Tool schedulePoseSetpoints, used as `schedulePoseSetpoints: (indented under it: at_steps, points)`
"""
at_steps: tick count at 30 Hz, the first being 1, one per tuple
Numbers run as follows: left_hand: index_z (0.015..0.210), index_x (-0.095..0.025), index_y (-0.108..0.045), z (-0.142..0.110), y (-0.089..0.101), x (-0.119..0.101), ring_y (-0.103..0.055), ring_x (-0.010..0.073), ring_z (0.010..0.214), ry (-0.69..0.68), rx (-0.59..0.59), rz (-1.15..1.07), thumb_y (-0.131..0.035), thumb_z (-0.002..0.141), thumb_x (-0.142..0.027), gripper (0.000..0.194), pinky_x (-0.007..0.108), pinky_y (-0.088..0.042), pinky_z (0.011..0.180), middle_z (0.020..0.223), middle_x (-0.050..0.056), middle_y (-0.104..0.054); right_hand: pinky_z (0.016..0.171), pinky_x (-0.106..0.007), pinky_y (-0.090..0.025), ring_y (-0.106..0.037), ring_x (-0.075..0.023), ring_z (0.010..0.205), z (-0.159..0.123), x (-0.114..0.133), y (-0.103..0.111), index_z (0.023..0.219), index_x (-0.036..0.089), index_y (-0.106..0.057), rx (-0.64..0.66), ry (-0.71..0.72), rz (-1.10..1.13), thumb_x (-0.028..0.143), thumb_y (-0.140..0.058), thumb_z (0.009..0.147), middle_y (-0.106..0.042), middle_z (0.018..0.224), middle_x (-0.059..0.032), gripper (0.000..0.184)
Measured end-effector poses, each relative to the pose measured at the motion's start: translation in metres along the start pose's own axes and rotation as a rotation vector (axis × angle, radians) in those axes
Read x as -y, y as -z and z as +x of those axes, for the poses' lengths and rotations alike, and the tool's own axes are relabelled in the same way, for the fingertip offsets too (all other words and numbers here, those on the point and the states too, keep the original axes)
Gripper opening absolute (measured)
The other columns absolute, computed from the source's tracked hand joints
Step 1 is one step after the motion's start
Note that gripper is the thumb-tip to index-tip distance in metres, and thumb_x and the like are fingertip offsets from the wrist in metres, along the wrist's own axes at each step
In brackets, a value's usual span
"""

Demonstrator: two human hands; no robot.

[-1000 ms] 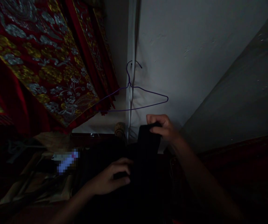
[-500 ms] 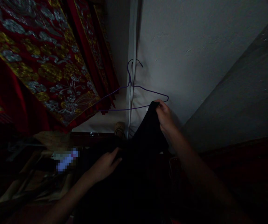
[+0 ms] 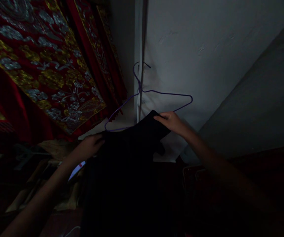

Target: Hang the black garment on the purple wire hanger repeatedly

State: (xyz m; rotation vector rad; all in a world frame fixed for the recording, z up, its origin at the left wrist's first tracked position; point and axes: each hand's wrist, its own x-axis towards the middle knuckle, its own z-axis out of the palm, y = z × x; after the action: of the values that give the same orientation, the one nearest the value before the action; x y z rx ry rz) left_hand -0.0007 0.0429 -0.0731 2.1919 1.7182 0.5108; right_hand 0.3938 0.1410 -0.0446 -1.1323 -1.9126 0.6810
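Note:
A black garment (image 3: 129, 164) hangs in front of me, held up at its top edge by both hands. My left hand (image 3: 89, 146) grips its left corner. My right hand (image 3: 171, 121) pinches its right corner, just under the bottom wire of a purple wire hanger (image 3: 154, 95). The hanger hangs by its hook on the white wall, tilted, and the garment's top edge lies against its lower bar. The room is dim, and the garment's lower part is lost in shadow.
Red cloth embroidered in gold and silver (image 3: 48, 69) hangs at the left. A white pipe or strip (image 3: 139, 49) runs down the wall behind the hanger. Dark furniture with cluttered items (image 3: 33, 184) lies low at the left.
Both hands have lifted the black garment from low down up to the hanger. The left hand moved left and up to the garment's corner. The hanger has swung and tilted.

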Motion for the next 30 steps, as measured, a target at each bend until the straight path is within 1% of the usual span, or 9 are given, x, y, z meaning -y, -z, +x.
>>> schedulePoseSetpoints:
  at_steps: [4, 8, 12, 14, 17, 20, 23, 27, 30]
  points:
    - [0.086, -0.022, -0.066, 0.016, 0.030, -0.034, -0.067, 0.0295, 0.103, -0.165, -0.112, -0.078, -0.053, 0.090, -0.039, 0.022, 0.039, -0.048, 0.095, 0.108, 0.010, -0.073, 0.049, -0.027, -0.025, -0.038, -0.0110, 0.051, -0.014, 0.011, 0.015, 0.054, 0.020, -0.053, -0.029, -0.035, -0.062, 0.054, -0.062, 0.086, -0.041, 0.051, 0.0028, 0.047]
    - [0.082, -0.021, -0.064, 0.031, 0.040, -0.079, -0.047, 0.0333, 0.141, -0.401, -0.196, -0.212, -0.055, 0.089, -0.033, 0.016, 0.043, -0.038, 0.115, 0.143, 0.012, -0.060, 0.051, -0.027, -0.031, -0.045, -0.0126, 0.053, -0.030, 0.024, 0.006, 0.060, 0.020, -0.059, 0.028, -0.002, -0.009, 0.051, -0.059, 0.089, -0.050, 0.056, 0.0016, 0.042]
    - [0.101, -0.019, -0.065, 0.053, 0.036, -0.098, -0.062, 0.0282, 0.123, -0.396, -0.439, -0.380, -0.058, 0.083, -0.020, 0.019, 0.044, -0.044, 0.109, 0.126, 0.011, -0.069, 0.067, -0.033, -0.048, -0.063, -0.0207, 0.071, -0.051, 0.036, -0.009, 0.082, 0.022, -0.073, 0.056, 0.102, 0.026, 0.043, -0.056, 0.093, -0.069, 0.074, -0.0029, 0.029]
    - [0.111, -0.018, -0.063, 0.063, 0.034, -0.097, -0.068, 0.0245, 0.105, -0.321, -0.567, -0.472, -0.059, 0.078, -0.015, 0.033, 0.042, -0.048, 0.102, 0.105, 0.008, -0.074, 0.083, -0.040, -0.053, -0.069, -0.0255, 0.093, -0.059, 0.039, -0.007, 0.108, 0.024, -0.075, -0.040, 0.158, 0.007, 0.038, -0.055, 0.095, -0.075, 0.097, -0.0062, 0.027]
    - [0.111, -0.016, -0.067, 0.070, 0.036, -0.091, -0.069, 0.0219, 0.094, -0.261, -0.592, -0.478, -0.056, 0.078, -0.015, 0.035, 0.039, -0.050, 0.097, 0.091, 0.005, -0.074, 0.090, -0.043, -0.055, -0.069, -0.0269, 0.101, -0.058, 0.035, 0.012, 0.138, 0.022, -0.060, -0.393, 0.170, -0.092, 0.036, -0.056, 0.096, -0.071, 0.121, -0.0116, 0.045]
    - [0.102, -0.015, -0.072, 0.072, 0.044, -0.087, -0.068, 0.0211, 0.092, -0.246, -0.540, -0.422, -0.053, 0.080, -0.018, 0.029, 0.036, -0.050, 0.093, 0.093, 0.005, -0.074, 0.081, -0.042, -0.056, -0.069, -0.0258, 0.091, -0.040, 0.025, 0.047, 0.127, 0.017, -0.065, -0.623, 0.100, -0.177, 0.040, -0.059, 0.095, -0.071, 0.117, -0.0148, 0.040]
    - [0.097, -0.017, -0.073, 0.074, 0.056, -0.079, -0.066, 0.0224, 0.098, -0.239, -0.565, -0.331, -0.054, 0.081, -0.021, 0.025, 0.036, -0.049, 0.096, 0.100, 0.006, -0.073, 0.068, -0.039, -0.056, -0.070, -0.0254, 0.079, -0.022, 0.018, 0.084, 0.092, 0.016, -0.074, -0.332, -0.106, -0.008, 0.047, -0.067, 0.089, -0.075, 0.090, -0.0119, 0.032]
    - [0.095, -0.019, -0.069, 0.082, 0.070, -0.060, -0.060, 0.0244, 0.104, -0.178, -0.690, -0.208, -0.067, 0.082, -0.034, 0.020, 0.038, -0.047, 0.098, 0.106, 0.007, -0.067, 0.055, -0.034, -0.054, -0.070, -0.0217, 0.062, -0.019, 0.024, 0.108, 0.078, 0.017, -0.074, 0.173, -0.355, 0.276, 0.051, -0.080, 0.076, -0.074, 0.073, -0.0084, 0.034]
    - [0.101, -0.017, -0.064, 0.087, 0.067, -0.050, -0.059, 0.0210, 0.087, -0.104, -0.576, -0.301, -0.064, 0.088, -0.048, 0.034, 0.033, -0.048, 0.083, 0.095, 0.005, -0.066, 0.051, -0.031, -0.051, -0.066, -0.0178, 0.053, -0.021, 0.029, 0.099, 0.066, 0.018, -0.071, 0.046, -0.303, 0.261, 0.049, -0.078, 0.082, -0.069, 0.062, -0.0056, 0.035]
